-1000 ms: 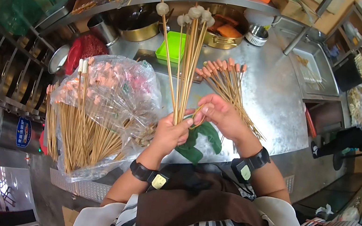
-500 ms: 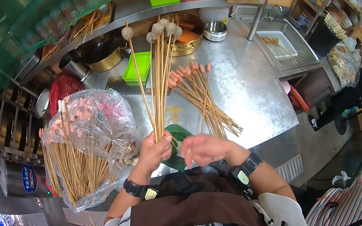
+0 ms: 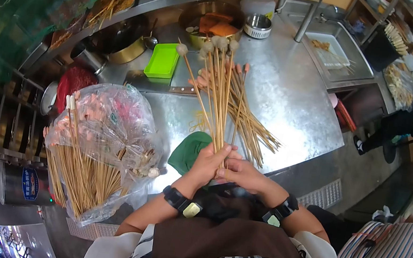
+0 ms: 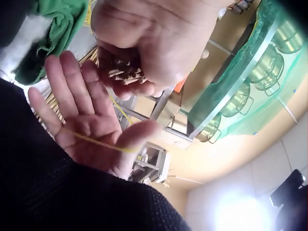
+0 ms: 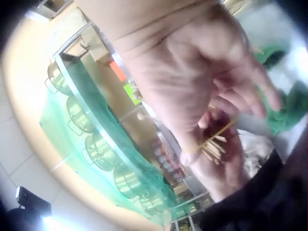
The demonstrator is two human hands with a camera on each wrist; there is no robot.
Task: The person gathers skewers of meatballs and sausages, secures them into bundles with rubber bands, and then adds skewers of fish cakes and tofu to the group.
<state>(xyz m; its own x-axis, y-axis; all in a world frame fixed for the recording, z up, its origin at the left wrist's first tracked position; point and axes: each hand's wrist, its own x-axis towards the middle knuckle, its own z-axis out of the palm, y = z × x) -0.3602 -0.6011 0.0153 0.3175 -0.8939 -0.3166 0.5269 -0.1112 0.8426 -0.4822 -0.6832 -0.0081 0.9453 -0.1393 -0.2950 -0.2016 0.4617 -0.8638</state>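
Observation:
In the head view my left hand (image 3: pixel 206 164) grips a bundle of bamboo skewers (image 3: pixel 218 98) near their lower ends. Pale grey meatballs (image 3: pixel 221 44) top the sticks, and one skewer leans out to the left. My right hand (image 3: pixel 248 179) lies close against the left, around the bottom of the bundle. A thin yellow rubber band (image 4: pixel 98 142) stretches across the right palm and over the thumb in the left wrist view, with the fingers extended. From the right wrist view, the band (image 5: pixel 219 131) crosses in front of the cut stick ends (image 5: pixel 212 150).
Skewers with pink sausage pieces (image 3: pixel 255 126) lie on the steel counter (image 3: pixel 305 117) behind the bundle. A plastic bag (image 3: pixel 107 108) of skewers stands left. Near the hands is a green cloth (image 3: pixel 187 153). Farther back are a green tray (image 3: pixel 162 62), a knife (image 3: pixel 183 90) and a pot (image 3: pixel 188 24).
My right hand pinched the band beside the left, drew off to the right in a blur, and is now back at the stick ends with the band stretched. The left hand kept its grip.

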